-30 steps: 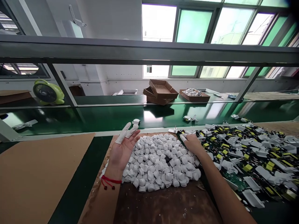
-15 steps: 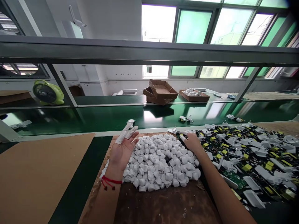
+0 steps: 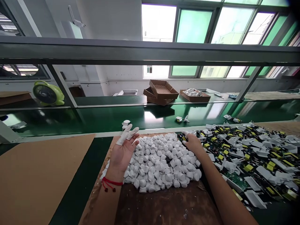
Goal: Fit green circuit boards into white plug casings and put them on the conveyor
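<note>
My left hand [image 3: 124, 150] is raised palm up at the left edge of a heap of small white caps [image 3: 161, 162]. Its fingers are stretched out and slightly apart, with white coverings on some of them, and nothing lies in the palm. Just beyond its fingertips is a white piece [image 3: 126, 124] on the green belt. My right hand [image 3: 193, 142] reaches to the heap's far right corner, beside a large pile of circuit boards with white casings and yellow parts [image 3: 248, 156]. Its covered fingers are bent down among the dark boards; what they grip is hidden.
Brown board [image 3: 164, 209] lies under the caps, and a cardboard sheet [image 3: 47, 168] at left. Across the green belt [image 3: 112, 117] ride several small assemblies [image 3: 179, 119]. Behind are stacked cardboard trays [image 3: 162, 90], a green fan [image 3: 48, 93] and a metal rail [image 3: 150, 51].
Pieces on the belt have shifted left. The white piece near my right fingertips no longer shows there, and those fingers have drawn in. My left hand has barely moved.
</note>
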Motion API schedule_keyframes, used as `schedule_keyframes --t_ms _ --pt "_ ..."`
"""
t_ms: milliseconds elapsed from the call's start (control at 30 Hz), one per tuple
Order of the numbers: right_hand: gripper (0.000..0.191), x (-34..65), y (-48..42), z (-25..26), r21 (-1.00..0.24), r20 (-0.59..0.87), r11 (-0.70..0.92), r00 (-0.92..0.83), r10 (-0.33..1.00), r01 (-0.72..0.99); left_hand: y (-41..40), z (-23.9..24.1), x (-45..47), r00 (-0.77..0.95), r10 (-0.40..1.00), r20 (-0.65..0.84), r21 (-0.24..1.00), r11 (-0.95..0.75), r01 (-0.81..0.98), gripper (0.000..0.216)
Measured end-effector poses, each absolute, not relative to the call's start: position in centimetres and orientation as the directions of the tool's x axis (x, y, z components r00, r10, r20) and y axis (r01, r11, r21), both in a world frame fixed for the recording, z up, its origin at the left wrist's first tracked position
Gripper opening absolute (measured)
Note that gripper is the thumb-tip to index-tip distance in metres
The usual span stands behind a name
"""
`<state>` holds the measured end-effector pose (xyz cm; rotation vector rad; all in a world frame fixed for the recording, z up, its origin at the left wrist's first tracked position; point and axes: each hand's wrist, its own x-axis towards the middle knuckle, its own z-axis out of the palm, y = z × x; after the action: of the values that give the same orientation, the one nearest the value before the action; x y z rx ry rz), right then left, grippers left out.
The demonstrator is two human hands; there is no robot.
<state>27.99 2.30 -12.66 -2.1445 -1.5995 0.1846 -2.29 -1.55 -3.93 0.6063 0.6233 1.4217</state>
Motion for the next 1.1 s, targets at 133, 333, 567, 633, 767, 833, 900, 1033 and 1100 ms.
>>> schedule_keyframes --t_ms 133,333,567,633,767,833,900,1033,1100 --pt "0.036 28.1 2.1 -12.2 -0.635 0.216 -0.17 0.385 0.897 0.753 -1.4 -4.2 -2.2 0.062 0.998 -0.033 0.712 0.067 -0.699 0.039" --pt "0.053 27.4 1.2 -9.8 -0.933 0.242 0.077 0.454 0.857 0.352 -1.6 -4.9 -1.5 0.103 0.994 -0.033 0.778 0.09 -0.622 0.039" --pt "0.036 21.6 -2.0 -6.9 -0.931 0.229 0.267 0.171 0.958 -0.25 -2.6 -5.4 -0.4 0.355 0.933 -0.049 0.919 0.182 -0.351 0.056" --pt "0.031 19.7 -3.1 -6.6 -0.892 0.199 0.178 -0.009 0.98 -0.415 -2.9 -5.7 -0.1 0.429 0.902 -0.044 0.937 0.186 -0.295 0.062" --pt "0.032 17.5 -4.4 -6.4 -0.934 0.168 0.084 -0.22 0.961 -0.348 -3.3 -6.3 0.5 0.404 0.912 -0.068 0.933 0.201 -0.298 0.048" --pt "0.033 17.4 -4.5 -6.5 -0.952 0.19 0.136 -0.182 0.965 -0.274 -3.3 -6.2 0.7 0.399 0.909 -0.118 0.925 0.247 -0.29 0.043" --pt "0.031 17.8 -4.3 -6.7 -0.957 0.235 0.215 -0.09 0.968 -0.192 -3.1 -5.9 0.9 0.369 0.911 -0.181 0.909 0.299 -0.29 0.04" --pt "0.023 18.6 -3.8 -7.4 -0.915 0.371 0.363 0.019 0.928 0.177 -2.1 -5.8 0.7 0.183 0.939 -0.291 0.845 0.342 -0.412 0.021" --pt "0.022 18.9 -3.6 -7.5 -0.847 0.418 0.386 0.01 0.908 0.366 -1.6 -5.8 0.3 0.124 0.946 -0.3 0.803 0.32 -0.502 0.017"
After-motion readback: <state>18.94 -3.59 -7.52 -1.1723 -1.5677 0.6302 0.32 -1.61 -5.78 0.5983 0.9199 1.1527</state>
